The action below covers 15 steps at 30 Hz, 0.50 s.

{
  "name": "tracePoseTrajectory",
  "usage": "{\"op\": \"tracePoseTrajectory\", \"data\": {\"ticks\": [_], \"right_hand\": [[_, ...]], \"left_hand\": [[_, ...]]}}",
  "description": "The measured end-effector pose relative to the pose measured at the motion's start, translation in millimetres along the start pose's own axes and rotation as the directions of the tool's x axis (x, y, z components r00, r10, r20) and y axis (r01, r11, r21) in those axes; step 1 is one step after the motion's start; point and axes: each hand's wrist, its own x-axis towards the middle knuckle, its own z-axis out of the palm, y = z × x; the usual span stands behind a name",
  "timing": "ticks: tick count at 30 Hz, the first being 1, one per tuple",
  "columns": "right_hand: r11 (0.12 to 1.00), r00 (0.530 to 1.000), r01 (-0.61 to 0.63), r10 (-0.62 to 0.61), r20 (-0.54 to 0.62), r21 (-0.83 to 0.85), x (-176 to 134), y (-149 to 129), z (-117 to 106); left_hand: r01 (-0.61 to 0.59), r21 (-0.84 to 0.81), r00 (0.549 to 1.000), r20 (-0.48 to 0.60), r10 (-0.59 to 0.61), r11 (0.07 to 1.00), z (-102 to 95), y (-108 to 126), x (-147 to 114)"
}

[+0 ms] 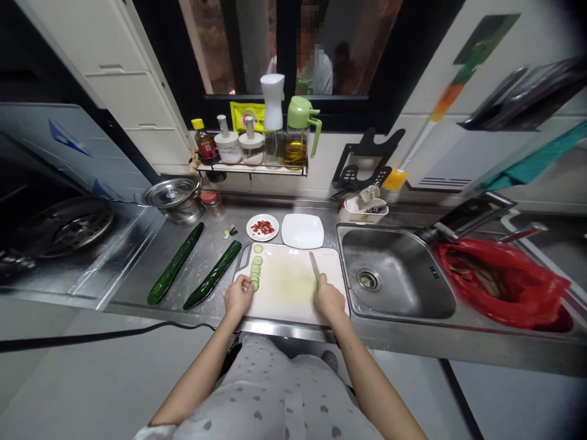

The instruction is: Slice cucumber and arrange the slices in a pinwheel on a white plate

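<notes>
My right hand (pixel 329 298) is closed around the handle of a knife (pixel 314 264), its blade pointing away over the right part of a white cutting board (pixel 293 308). Along the board's left side runs a row of overlapping cucumber slices (pixel 255 269), with a single slice (pixel 258 249) just beyond it. My left hand (pixel 238 296) is at the near end of this row, fingers bent in a pinch at the nearest slice. Two whole cucumbers (pixel 213 275) (pixel 177 264) lie on the steel counter left of the board. A damp, greenish patch marks the board's middle.
Behind the board stand a plate of chopped red pieces (pixel 263 228) and a white square plate (pixel 302 231). A sink (pixel 398 275) lies to the right, with a red bag (pixel 504 284) beyond it. A lidded pot (pixel 177 198) and condiment shelf (pixel 252 167) are at the back.
</notes>
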Motion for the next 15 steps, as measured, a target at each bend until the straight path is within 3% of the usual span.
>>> {"op": "tracePoseTrajectory", "data": {"ticks": [9, 15], "right_hand": [[1.000, 1.000, -0.008, 0.008, 0.015, 0.011, -0.5, 1.6, -4.7], [0.999, 1.000, -0.014, 0.013, 0.013, 0.038, 0.4, 1.9, -4.5]], "left_hand": [[-0.032, 0.129, 0.999, -0.033, 0.036, 0.991, 0.2, -6.2, 2.9], [-0.051, 0.090, 0.993, -0.100, 0.060, 0.995, 2.1, -0.7, 10.3]]}}
